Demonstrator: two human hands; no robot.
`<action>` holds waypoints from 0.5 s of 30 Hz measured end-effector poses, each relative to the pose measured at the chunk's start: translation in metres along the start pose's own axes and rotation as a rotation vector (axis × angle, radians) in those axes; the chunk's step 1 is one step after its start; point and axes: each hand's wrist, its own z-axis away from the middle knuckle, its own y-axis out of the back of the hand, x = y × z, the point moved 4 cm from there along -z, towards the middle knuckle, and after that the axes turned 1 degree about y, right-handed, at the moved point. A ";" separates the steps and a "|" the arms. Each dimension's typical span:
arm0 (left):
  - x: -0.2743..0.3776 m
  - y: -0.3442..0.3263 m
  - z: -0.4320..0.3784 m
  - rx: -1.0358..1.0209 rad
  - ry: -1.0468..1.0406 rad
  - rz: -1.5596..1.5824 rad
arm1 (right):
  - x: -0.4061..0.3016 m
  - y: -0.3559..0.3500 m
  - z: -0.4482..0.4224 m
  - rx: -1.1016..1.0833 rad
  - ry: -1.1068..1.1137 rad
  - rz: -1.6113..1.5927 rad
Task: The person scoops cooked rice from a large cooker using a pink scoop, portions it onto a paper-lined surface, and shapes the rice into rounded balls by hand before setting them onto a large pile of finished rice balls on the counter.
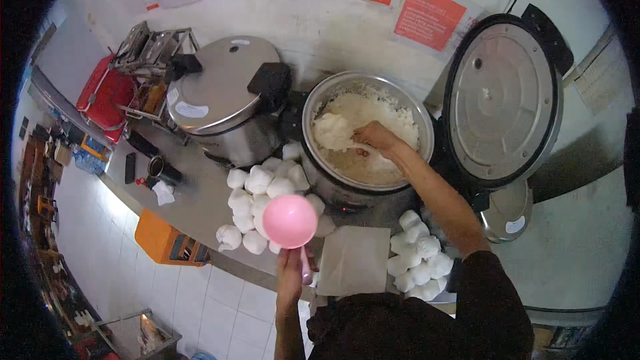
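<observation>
My left hand grips the handle of a pink plastic scoop with a round bowl. No food shows inside the bowl. The scoop is above the counter, in front of a pile of round white wrapped bundles. My right hand reaches into an uncovered rice cooker pot of cooked white rice. Its fingers are closed around what looks like a pale rice paddle, with a mound of rice at its end; rice and fingers hide most of the paddle.
A stack of paper sheets lies between the bundles and a second pile of white bundles. The cooker's hinged lid stands raised at right. Left are a lidded cooker, a dark cup and red equipment.
</observation>
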 end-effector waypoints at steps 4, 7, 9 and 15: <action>0.031 -0.043 -0.026 -0.248 0.055 0.002 | -0.075 -0.009 0.036 0.064 0.014 0.095; 0.032 -0.082 -0.065 -0.393 0.159 0.024 | -0.112 -0.006 0.068 0.093 0.122 0.064; 0.030 -0.111 -0.093 -0.421 0.192 0.019 | -0.129 -0.014 0.092 0.146 0.289 -0.014; 0.021 -0.181 -0.136 -0.420 0.183 0.134 | -0.090 0.021 0.110 0.592 0.562 0.696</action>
